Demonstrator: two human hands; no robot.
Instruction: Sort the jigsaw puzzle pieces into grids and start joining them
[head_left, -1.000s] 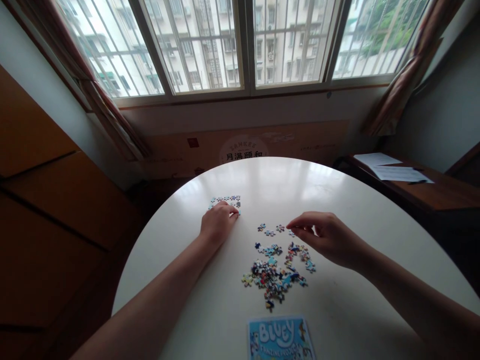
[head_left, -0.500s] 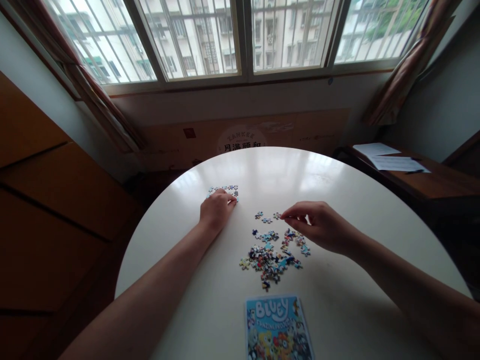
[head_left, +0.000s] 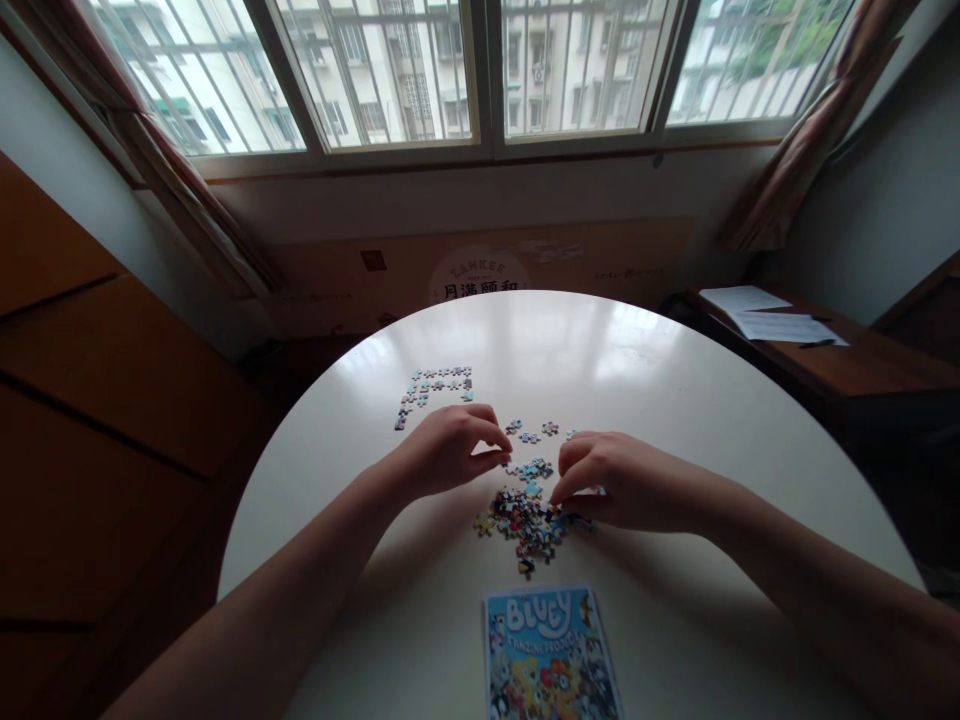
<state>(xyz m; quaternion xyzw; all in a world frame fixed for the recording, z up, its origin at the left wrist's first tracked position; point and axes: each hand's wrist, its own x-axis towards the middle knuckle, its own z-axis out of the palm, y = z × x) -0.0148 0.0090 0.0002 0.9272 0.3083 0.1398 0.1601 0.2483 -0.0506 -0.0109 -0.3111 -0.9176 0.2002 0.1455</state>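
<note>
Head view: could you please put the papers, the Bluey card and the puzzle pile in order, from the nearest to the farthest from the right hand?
From the right hand:
1. Puzzle pile: right at the fingers, on their left side.
2. Bluey card: on the near side of the pile.
3. Papers: far right, on the brown table.

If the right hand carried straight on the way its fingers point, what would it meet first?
The right hand would probably meet the near side of the main heap of puzzle pieces first; whether its fingertips already touch that heap is unclear from this view.
</note>
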